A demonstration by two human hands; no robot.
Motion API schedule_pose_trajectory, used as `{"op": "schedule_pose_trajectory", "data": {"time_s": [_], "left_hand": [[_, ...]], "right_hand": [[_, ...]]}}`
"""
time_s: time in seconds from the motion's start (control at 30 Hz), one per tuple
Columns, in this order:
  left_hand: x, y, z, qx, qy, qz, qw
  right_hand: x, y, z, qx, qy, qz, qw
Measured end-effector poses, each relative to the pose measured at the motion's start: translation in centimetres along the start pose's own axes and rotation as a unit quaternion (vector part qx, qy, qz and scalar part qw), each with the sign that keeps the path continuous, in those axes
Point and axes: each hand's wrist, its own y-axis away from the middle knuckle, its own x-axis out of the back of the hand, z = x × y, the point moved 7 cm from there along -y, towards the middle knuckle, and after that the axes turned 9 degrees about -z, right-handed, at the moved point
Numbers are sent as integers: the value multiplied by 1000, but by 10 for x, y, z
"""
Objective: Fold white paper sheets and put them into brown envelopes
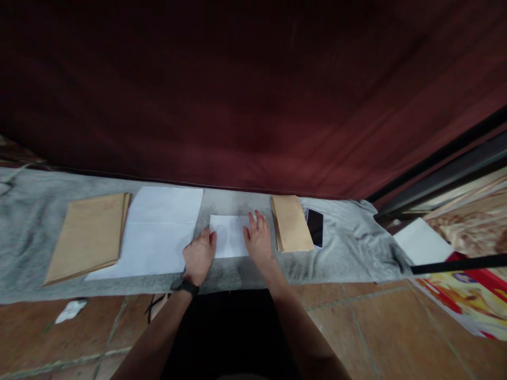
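Note:
A white folded sheet of paper [228, 237] lies flat on the grey cloth in front of me. At its left edge is my left hand [199, 257], closed, with the thumb along the edge and the fingers curled in. My right hand [259, 240] rests on the paper's right end, palm down with its fingers spread. Just to the right of that hand is a small stack of brown envelopes [292, 224]. Larger white sheets [162, 232] lie left of my left hand, partly under a stack of big brown envelopes [89, 235].
The grey cloth [348, 237] covers a long narrow surface. A phone [316, 228] lies beside the small envelopes. A dark red hanging fabric [237, 105] rises behind. Dark metal bars [443, 174] and a colourful printed box [471, 295] are at the right, above a tiled floor [380, 327].

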Motion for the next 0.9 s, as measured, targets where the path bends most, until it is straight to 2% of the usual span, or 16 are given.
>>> {"op": "schedule_pose_trajectory", "data": {"time_s": [0.07,0.23,0.43,0.57,0.63,0.7,0.8,0.9], "left_hand": [[0,0,0,1,1,-4,1000],[-2,1,1,-2,-1,-3,1000],[-5,0,-2,16,10,0,1000],[5,7,0,8,19,55,998],[9,10,13,-30,21,93,995],[5,12,34,-97,42,108,988],[-12,12,75,-218,87,91,968],[-30,8,97,-256,110,58,959]], "right_hand": [[-13,-1,-8,20,-8,-28,999],[-38,5,-3,-4,1,-52,999],[-42,10,0,0,13,-48,999],[-43,9,-2,-8,15,-56,998],[-43,9,-2,-11,13,-58,998],[-43,10,-1,-12,13,-62,998],[-46,11,0,3,19,-86,996],[-50,13,1,21,29,-110,993]]}}
